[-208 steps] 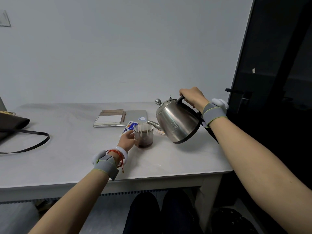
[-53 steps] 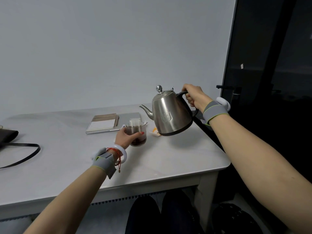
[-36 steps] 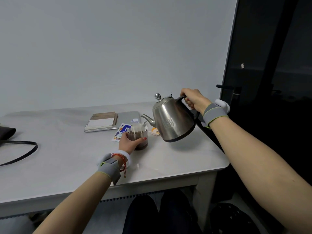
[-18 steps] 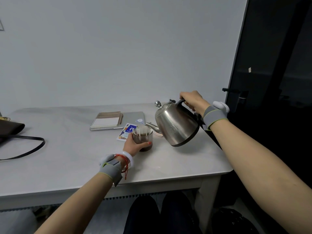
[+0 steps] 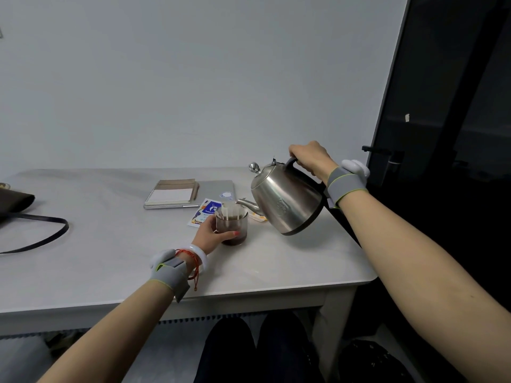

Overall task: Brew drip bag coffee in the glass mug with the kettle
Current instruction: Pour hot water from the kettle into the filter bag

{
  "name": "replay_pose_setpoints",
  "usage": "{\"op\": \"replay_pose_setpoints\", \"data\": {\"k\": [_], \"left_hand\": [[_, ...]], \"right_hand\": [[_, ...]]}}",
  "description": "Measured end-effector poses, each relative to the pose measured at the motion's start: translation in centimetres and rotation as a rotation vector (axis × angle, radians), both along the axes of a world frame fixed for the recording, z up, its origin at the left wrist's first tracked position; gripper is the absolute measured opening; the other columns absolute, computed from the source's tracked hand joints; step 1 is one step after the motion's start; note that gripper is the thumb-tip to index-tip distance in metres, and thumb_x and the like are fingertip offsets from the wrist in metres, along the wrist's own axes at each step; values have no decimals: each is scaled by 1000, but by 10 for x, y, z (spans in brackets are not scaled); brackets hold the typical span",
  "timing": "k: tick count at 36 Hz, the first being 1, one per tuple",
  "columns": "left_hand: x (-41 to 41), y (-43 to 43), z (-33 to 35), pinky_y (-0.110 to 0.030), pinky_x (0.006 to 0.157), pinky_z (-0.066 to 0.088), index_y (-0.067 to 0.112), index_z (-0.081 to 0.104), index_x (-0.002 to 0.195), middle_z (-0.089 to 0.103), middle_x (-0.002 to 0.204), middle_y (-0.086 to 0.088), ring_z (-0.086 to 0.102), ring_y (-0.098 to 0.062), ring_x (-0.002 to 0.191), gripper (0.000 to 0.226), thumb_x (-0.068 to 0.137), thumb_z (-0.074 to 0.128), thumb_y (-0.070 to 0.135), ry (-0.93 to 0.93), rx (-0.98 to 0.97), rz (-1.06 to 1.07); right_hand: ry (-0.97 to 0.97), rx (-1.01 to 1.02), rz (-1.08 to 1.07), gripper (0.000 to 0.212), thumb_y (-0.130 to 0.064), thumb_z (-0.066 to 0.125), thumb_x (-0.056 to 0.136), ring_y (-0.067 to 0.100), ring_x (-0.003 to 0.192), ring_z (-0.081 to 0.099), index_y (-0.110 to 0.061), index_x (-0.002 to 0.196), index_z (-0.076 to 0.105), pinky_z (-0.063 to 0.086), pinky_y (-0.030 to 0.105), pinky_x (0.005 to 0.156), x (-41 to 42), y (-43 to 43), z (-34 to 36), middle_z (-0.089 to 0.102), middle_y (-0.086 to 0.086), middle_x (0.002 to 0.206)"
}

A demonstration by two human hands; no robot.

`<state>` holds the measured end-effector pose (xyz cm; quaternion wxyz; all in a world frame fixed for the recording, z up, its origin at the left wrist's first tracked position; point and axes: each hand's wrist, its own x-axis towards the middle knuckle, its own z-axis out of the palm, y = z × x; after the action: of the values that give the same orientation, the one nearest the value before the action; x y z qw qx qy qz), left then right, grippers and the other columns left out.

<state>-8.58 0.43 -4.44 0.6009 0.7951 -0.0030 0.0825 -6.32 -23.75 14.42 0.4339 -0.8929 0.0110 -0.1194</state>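
Coffee, dark brown, fills the lower part of the glass mug [image 5: 231, 228], which stands on the white table [image 5: 110, 261] a little right of its middle. We see the drip bag [image 5: 230, 212] hung in the mug's mouth, its white paper standing open above the rim.

The left hand [image 5: 212, 235] grasps the mug from the left. Its fingers curl round the far side of the glass and the thumb, with a red nail, presses on the near side.

Just right of the mug the steel kettle [image 5: 287, 201] hangs clear of the tabletop, tilted down to the left. The right hand [image 5: 309, 158] is clenched round the black handle at its upper right. The spout reaches the mug's far right rim, above the drip bag. We cannot tell whether water is running, since the tip is small and partly hidden behind the paper.

A blue and white sachet [image 5: 206, 212] lies flat just behind the mug on its left. Farther back a spiral notebook [image 5: 171, 193] rests on what looks like a silver laptop [image 5: 218, 187]. At the far left edge sits a dark bag [image 5: 13, 200], its strap [image 5: 47, 240] looping over the table. Grey wristbands [image 5: 345, 186] wrap both wrists, and the left wrist also carries a white bangle [image 5: 200, 257] and a red cord. A dark door [image 5: 456, 120] fills the right side.
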Motion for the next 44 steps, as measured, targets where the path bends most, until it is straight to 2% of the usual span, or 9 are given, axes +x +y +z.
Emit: {"op": "replay_pose_setpoints", "data": {"k": [13,19,22,30,34,39,44], "left_hand": [[5,2,-3,-39,99,46,-1,50,125,61,121,-18,57,-32,113,64,68,79,3,-9,7,-7],[4,2,-3,-35,95,46,-1,50,125,61,121,-18,58,-31,113,64,68,79,3,-8,2,-5],[3,2,-3,-39,99,46,-1,50,125,61,121,-17,57,-31,114,65,67,79,5,-7,8,-2],[2,1,-1,-39,99,46,-1,50,126,60,123,-17,56,-31,114,65,68,79,6,-2,6,-1],[2,1,-1,-41,101,45,0,50,126,60,122,-15,56,-30,114,65,68,79,7,7,11,-5],[1,3,-1,-44,102,44,0,51,124,61,122,-16,57,-30,114,67,64,80,1,22,-15,-8],[-1,3,2,-38,98,44,-5,49,122,59,115,-17,54,-28,108,66,62,68,-22,30,-39,-33]], "right_hand": [[11,15,-1,12,-29,50,67,18,47,36,-18,65,47,29,27,50,2,-1,0,48,-4,50],[14,38,2,12,-28,51,68,18,47,35,-17,65,47,29,27,50,2,-3,-1,47,-4,47],[17,51,7,12,-27,51,69,18,47,35,-17,64,47,28,27,49,1,-4,-1,47,-6,44],[5,68,9,13,-27,51,69,18,47,33,-17,62,46,27,27,50,1,-6,2,45,-1,53],[15,148,20,20,-23,51,73,17,43,26,-18,58,40,22,24,47,3,-8,-1,37,-4,42],[61,268,18,24,-20,50,74,16,40,18,-19,57,34,16,21,45,6,-16,-8,27,-6,36],[95,342,11,27,-21,51,77,14,40,18,-20,56,35,14,20,43,9,-19,-18,28,-7,36]]}}
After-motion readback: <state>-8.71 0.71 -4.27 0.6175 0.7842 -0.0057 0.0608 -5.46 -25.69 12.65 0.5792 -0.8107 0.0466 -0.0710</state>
